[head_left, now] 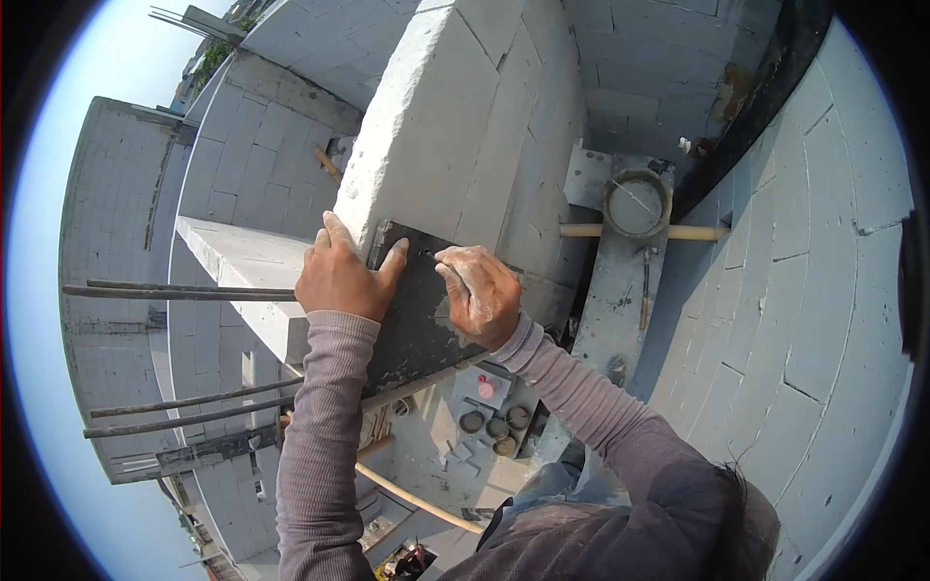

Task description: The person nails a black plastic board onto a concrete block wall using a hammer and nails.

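My left hand [344, 271] wraps round the edge of a dark, flat board [412, 324], its thumb pressed on the board's face. The board lies against the end of a pale block wall [426, 145], and small mortar smears mark it. My right hand [480, 295], dusted with grey powder, is closed in a pinch just over the board's upper part. Whatever sits between its fingertips is too small to make out. A small dark mark [426, 254] shows on the board beside those fingertips.
A round bucket [636, 203] stands on a plank [620, 290] to the right, near a wooden pole [697, 233]. Steel bars [194, 290] jut out on the left. Far below are several buckets [497, 427] and block pieces. A block wall [785, 271] rises at right.
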Demonstrator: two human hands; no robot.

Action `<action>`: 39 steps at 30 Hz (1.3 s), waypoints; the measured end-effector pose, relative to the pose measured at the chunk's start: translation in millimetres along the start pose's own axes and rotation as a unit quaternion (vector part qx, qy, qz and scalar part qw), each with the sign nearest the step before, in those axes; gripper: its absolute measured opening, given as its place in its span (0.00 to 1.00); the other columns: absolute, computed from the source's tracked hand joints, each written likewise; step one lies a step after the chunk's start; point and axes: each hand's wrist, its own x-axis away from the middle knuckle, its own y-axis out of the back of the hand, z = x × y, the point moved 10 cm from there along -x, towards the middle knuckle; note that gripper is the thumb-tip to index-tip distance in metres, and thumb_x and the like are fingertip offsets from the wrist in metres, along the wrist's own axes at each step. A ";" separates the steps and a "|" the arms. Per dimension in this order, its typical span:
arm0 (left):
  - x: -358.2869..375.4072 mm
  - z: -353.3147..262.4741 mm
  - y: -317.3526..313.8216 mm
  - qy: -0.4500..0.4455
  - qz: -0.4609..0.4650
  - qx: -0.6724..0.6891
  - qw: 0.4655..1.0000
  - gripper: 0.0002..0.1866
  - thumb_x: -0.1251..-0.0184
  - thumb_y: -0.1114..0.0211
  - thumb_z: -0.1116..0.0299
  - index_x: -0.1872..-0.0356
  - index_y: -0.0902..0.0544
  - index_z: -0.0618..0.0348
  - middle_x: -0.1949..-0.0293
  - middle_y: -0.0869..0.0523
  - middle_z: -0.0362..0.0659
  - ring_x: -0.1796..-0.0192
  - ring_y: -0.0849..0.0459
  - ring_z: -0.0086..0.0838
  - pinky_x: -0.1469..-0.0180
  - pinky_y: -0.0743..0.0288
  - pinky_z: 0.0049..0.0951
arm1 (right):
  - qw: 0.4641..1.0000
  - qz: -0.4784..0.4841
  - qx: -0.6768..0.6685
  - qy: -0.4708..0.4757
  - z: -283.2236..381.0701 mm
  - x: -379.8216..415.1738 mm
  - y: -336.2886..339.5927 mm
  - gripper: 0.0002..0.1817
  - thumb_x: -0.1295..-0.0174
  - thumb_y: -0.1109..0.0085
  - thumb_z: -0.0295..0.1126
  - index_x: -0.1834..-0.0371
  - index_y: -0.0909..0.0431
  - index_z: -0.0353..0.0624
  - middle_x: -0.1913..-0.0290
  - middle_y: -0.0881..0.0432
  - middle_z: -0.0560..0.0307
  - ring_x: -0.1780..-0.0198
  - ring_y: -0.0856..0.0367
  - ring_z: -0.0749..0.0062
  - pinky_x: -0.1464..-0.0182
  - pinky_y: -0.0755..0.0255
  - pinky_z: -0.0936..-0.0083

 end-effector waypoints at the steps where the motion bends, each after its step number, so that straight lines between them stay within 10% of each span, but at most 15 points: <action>1: 0.0 0.2 -0.1 0.000 0.001 0.000 1.000 0.54 0.41 0.27 0.35 0.30 0.28 0.78 0.45 0.13 0.60 0.45 0.11 0.48 0.46 0.16 0.43 | 1.000 0.007 0.002 0.015 2.8 0.1 -1.5 0.14 0.43 0.32 0.14 0.54 0.20 0.33 0.56 0.13 0.46 0.56 0.11 0.50 0.55 0.15 0.63; 22: 0.4 -1.7 1.3 -0.004 -0.015 -0.004 1.000 0.52 0.41 0.27 0.36 0.31 0.27 0.77 0.46 0.12 0.60 0.46 0.11 0.50 0.46 0.16 0.45 | 0.961 0.131 0.034 0.243 11.4 -6.2 -29.6 0.21 0.56 0.32 0.24 0.55 0.20 0.32 0.61 0.17 0.47 0.58 0.13 0.54 0.58 0.13 0.65; 39: 2.3 -11.3 -3.8 -0.003 -0.025 -0.003 1.000 0.48 0.38 0.26 0.40 0.33 0.25 0.78 0.43 0.14 0.66 0.42 0.13 0.55 0.42 0.18 0.46 | 0.997 0.039 0.056 0.038 -6.0 10.8 -16.8 0.18 0.37 0.32 0.25 0.46 0.23 0.32 0.56 0.15 0.46 0.54 0.13 0.54 0.56 0.13 0.67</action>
